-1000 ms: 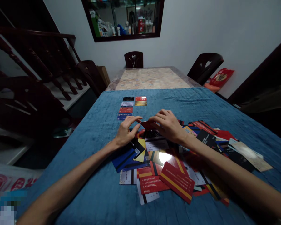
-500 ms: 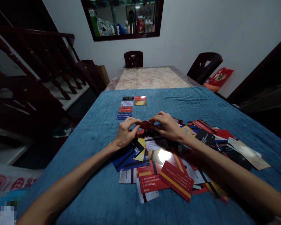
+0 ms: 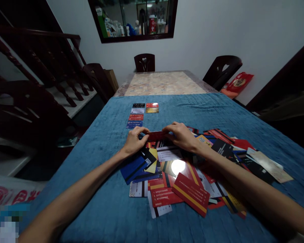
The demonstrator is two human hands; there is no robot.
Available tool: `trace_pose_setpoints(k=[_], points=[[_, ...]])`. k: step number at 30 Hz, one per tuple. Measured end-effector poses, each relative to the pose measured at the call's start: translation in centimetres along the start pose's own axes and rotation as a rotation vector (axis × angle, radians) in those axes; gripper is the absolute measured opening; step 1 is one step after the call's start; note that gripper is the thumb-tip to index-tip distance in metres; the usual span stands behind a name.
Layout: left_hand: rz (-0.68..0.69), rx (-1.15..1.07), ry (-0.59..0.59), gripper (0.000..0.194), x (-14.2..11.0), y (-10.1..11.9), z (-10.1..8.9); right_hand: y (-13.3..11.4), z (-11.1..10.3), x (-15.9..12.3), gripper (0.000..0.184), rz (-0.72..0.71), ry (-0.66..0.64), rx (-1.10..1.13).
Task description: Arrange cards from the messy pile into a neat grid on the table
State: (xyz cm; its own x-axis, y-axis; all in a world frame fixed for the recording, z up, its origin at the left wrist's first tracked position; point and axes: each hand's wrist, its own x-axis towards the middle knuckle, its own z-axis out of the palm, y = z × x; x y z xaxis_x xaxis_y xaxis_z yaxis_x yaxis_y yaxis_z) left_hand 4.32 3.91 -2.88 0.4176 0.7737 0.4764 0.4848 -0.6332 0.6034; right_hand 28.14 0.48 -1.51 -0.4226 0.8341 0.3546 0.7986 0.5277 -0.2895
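A red plastic card (image 3: 155,135) is held level between both hands, above the far edge of a loose card pile. My left hand (image 3: 136,140) pinches its left end between thumb and fingers. Its right end is gripped by my right hand (image 3: 178,135). Below lies the pile of mixed cards (image 3: 167,195), overlapping in red, blue, black, white, yellow and gold. Past my left hand, two columns of cards lie flat: a blue card (image 3: 134,125), a red card (image 3: 136,117), a white card (image 3: 137,110) and a black card (image 3: 139,105), with a gold card (image 3: 152,110) beside them.
A blue cloth (image 3: 96,189) covers the near part of the table, whose patterned top (image 3: 164,82) shows beyond. Dark wooden chairs (image 3: 145,63) stand around it. On the right is a red bag (image 3: 239,83), on the left a stair railing (image 3: 35,33).
The card between my hands has turned from a slanted position to a level one, its long edge now straight across. My left hand has shifted slightly left.
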Motion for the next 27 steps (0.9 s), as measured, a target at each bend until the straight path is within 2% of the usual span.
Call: trace_pose_setpoints(k=[10, 18, 27], points=[[0.01, -0.028, -0.002, 0.017, 0.1, -0.3, 0.3, -0.3, 0.7, -0.2, 0.025, -0.038, 0.02, -0.205], [-0.025, -0.075, 0.055, 0.015, 0.4, -0.5, 0.3, -1.5, -0.1, -0.3, 0.045, -0.096, 0.097, -0.37], [-0.024, -0.133, 0.059, 0.013, 0.4, 0.1, 0.2, -2.0, -0.8, -0.3, 0.044, -0.145, 0.097, -0.443]])
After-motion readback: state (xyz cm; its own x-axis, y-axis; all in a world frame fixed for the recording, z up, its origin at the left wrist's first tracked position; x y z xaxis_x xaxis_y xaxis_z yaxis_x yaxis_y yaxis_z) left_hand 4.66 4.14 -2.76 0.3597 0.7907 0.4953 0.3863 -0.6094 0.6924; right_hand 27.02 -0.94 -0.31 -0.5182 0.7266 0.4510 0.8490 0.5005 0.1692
